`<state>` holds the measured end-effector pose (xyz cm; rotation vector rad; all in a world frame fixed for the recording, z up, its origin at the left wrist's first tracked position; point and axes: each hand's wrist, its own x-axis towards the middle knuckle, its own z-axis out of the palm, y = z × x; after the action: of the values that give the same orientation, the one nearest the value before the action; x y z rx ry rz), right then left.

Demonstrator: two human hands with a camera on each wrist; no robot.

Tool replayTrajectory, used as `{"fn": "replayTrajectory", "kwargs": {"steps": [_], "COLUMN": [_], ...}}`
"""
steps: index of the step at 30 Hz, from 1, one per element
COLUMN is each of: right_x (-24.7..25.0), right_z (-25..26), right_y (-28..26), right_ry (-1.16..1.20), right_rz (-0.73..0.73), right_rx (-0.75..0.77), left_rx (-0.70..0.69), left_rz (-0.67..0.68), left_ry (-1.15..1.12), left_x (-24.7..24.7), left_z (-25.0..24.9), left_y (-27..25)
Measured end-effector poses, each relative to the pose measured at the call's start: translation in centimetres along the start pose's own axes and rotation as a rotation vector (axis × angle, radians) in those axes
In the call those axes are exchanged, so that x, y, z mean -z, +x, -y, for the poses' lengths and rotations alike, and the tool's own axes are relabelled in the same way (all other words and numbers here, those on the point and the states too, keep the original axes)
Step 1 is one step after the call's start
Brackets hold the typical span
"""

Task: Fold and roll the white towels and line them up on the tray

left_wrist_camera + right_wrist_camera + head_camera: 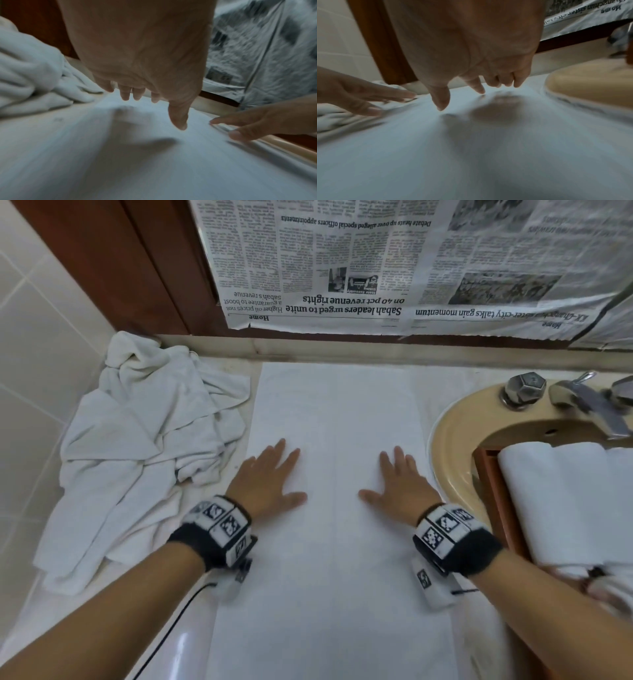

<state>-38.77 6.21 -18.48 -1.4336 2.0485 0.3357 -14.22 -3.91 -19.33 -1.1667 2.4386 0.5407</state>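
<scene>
Laid lengthwise down the middle of the pale bathroom counter [219,361], a long flat strip of folded white towel [337,412], running from the back ledge toward the near edge. Palms down over its middle: bare left hand [270,477] on the left half, bare right hand [397,484] on the right half, well apart, fingers straight and spread, gripping nothing. From the wrist views, fingertips hanging just above or barely touching the cloth, with shadows beneath; actual contact hard to tell through the blur. Smooth and unwrinkled on top, with a faint lengthwise line along the centre and straight side edges. To the left, touching or just beside the strip, a crumpled heap of loose white towels [137,446] piled against the tiled wall. To the right, a beige oval washbasin [452,440] with chrome taps [524,388] at its back rim, close beside the strip's right edge. Across the basin, a reddish-brown wooden tray [488,470] carrying rolled white towels [555,494] side by side. Behind the counter, upside-down sheets of printed newspaper [342,268] hung over the dark wooden frame. On both forearms, black wristbands with black-and-white marker blocks [219,522], and a thin black cable [178,621] trailing from the left one.
</scene>
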Motion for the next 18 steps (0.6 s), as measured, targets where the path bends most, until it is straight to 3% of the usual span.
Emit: {"fn": "replayTrajectory", "kwargs": {"steps": [3, 7, 10, 14, 18], "right_x": [-1.5, -2.0, -4.6, -7.2, -8.1], "right_z": [-1.7, -1.8, -0.9, -2.6, -4.8], "right_y": [-1.6, -3.2, -5.7, -7.8, -8.6], "right_ry": [-0.046, -0.004, -0.014, -0.121, -0.137], "right_rz": [-0.017, -0.028, 0.015, 0.000, -0.054], "right_rx": [-0.034, -0.085, 0.017, 0.114, 0.095], "left_rx": [0.028, 0.091, 0.093, -0.038, 0.032], "left_rz": [-0.014, -0.068, -0.029, 0.014, 0.002], "left_ry": [0.044, 0.062, 0.052, 0.084, 0.122], "left_x": [-3.5, -4.1, -4.4, -7.2, -8.6], "left_z": [1.3, 2.5, 0.6, -0.8, 1.0], "left_y": [-3.1, -3.8, -5.1, -9.0, -10.9]}}
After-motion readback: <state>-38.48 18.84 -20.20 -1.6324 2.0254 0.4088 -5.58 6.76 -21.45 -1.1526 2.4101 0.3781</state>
